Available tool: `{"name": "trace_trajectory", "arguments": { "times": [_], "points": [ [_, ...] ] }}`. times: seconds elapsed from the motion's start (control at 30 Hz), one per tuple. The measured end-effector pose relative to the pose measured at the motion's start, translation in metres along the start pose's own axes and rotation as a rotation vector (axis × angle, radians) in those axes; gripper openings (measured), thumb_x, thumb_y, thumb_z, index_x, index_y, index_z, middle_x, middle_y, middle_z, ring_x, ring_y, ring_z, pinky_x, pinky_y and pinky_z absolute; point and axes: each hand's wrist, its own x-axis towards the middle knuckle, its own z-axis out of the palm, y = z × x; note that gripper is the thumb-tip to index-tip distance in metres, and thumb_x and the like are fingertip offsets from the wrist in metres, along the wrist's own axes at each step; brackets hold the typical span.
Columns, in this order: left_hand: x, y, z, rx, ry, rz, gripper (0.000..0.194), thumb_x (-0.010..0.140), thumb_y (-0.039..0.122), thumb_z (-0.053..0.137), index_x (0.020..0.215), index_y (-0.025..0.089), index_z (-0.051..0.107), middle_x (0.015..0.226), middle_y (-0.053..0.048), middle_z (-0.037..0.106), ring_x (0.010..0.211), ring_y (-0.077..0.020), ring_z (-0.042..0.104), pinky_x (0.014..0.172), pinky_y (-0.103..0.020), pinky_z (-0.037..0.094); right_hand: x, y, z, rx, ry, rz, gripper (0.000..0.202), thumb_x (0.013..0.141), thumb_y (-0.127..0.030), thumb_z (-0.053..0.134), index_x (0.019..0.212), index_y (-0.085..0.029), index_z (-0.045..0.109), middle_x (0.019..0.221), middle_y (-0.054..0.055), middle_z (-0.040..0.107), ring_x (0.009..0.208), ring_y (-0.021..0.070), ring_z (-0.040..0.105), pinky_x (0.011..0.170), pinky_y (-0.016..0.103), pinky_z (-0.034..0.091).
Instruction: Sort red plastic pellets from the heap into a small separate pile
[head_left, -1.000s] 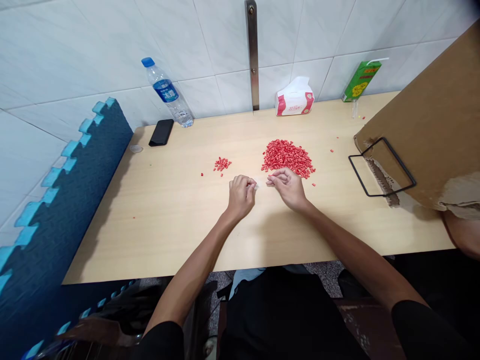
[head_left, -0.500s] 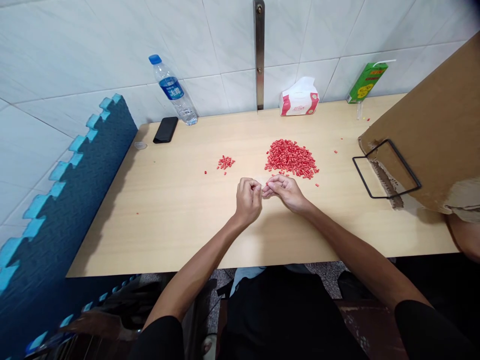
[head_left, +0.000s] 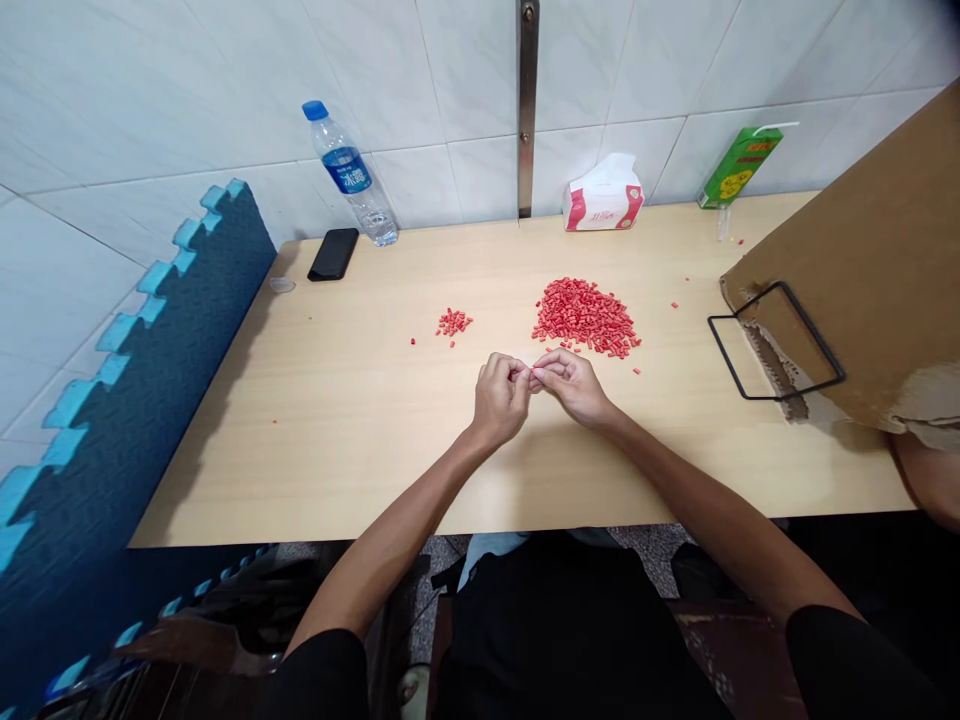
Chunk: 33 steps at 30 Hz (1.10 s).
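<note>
My left hand [head_left: 499,402] is closed in a pinch just above the table, its fingertips against those of the right. What it holds, if anything, is hidden by its fingers. My right hand [head_left: 576,387] pinches a small red cylindrical piece [head_left: 532,371] between thumb and forefinger, where the two hands meet. Right behind the hands lies a large heap of the same red pieces [head_left: 585,315]. A smaller cluster of red pieces [head_left: 454,321] is to the left, with a single darker red piece [head_left: 412,341] beside it.
Along the tiled wall are a black phone [head_left: 333,254], a water bottle [head_left: 351,175], a tissue pack [head_left: 604,195] and a green drink carton [head_left: 739,168]. A cardboard panel [head_left: 862,270] with a black wire frame [head_left: 776,340] stands right, another person's arm behind it. Blue foam mat [head_left: 172,350] borders the left.
My left hand has come slightly right, so the fingertips of both hands now meet at the red piece. The camera view has shifted a little; the heaps look the same.
</note>
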Motion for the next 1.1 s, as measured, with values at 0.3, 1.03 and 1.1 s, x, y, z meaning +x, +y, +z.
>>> {"name": "trace_trajectory", "arguments": {
  "times": [0.3,1.03,1.1],
  "points": [
    [0.0014,-0.0019,-0.0034,-0.126,-0.002,-0.031,0.018,0.09,0.034,0.05,0.089,0.021,0.063,0.088,-0.004,0.063,0.086,-0.0165,0.06,0.08,-0.033,0.048,0.0003,0.003,0.0008,0.025,0.047,-0.025,0.029,0.069,-0.042,0.075,0.083,-0.02,0.062,0.071,0.0,0.07,0.064,0.0146,0.067,0.069,0.032,0.056],
    [0.0053,-0.0092,-0.007,-0.47,-0.01,-0.174,0.014,0.073,0.031,0.072,0.077,0.017,0.074,0.074,-0.005,0.07,0.068,-0.0139,0.064,0.065,-0.025,0.049,0.0022,-0.0005,0.0026,0.141,-0.032,0.018,0.027,0.071,-0.038,0.075,0.083,-0.016,0.064,0.069,0.002,0.07,0.062,0.0135,0.067,0.064,0.028,0.055],
    [0.0056,-0.0096,-0.0069,-0.496,-0.018,-0.194,0.013,0.073,0.03,0.072,0.077,0.018,0.075,0.075,-0.005,0.07,0.07,-0.0142,0.064,0.066,-0.025,0.05,0.0023,-0.0005,0.0027,0.133,-0.038,0.015,0.027,0.072,-0.038,0.074,0.083,-0.016,0.064,0.069,0.002,0.07,0.062,0.0136,0.067,0.064,0.029,0.055]
  ]
}}
